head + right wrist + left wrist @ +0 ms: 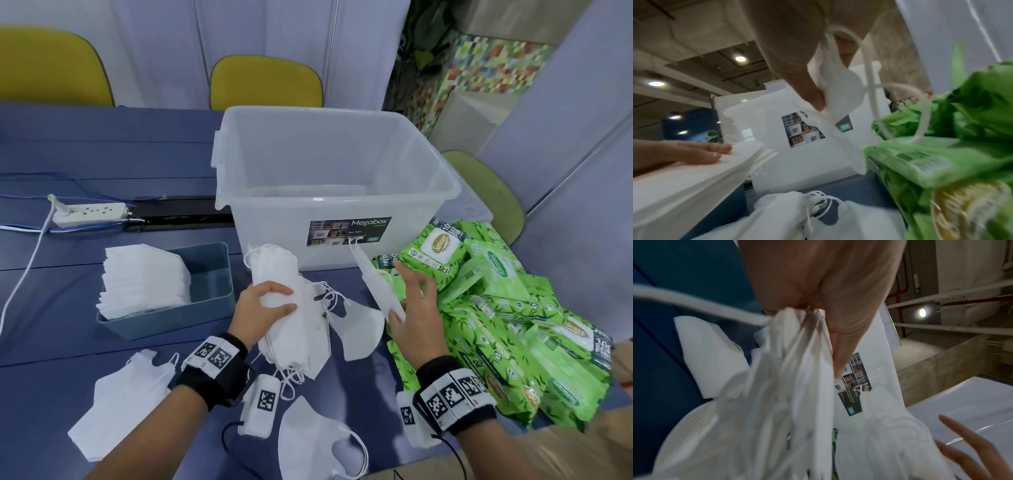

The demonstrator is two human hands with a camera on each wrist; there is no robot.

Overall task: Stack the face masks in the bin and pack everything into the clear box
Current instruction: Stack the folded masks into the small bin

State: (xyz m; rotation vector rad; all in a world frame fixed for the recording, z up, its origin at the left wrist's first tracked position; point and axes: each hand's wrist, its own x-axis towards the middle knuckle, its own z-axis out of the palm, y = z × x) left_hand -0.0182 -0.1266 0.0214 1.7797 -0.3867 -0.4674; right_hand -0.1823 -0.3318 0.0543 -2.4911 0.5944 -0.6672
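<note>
My left hand [287, 299] grips a thick stack of white face masks [294, 335] just above the blue table, in front of the clear box [274, 219]. The left wrist view shows that stack [787, 394] hanging from my palm. My right hand [404, 294] pinches a single folded mask [375, 281] upright beside the stack; the thumb [809, 91] presses on this mask [840, 84]. The blue bin [164, 322] at the left holds a leaning pile of masks [144, 277]. Loose masks lie at the front left [123, 401], front middle [315, 442] and between my hands [359, 325].
Green wet-wipe packs [496, 308] are heaped at the right, against the clear box. A power strip [89, 212] with cables and a black device [181, 216] lie left of the box. Yellow chairs [263, 82] stand behind the table.
</note>
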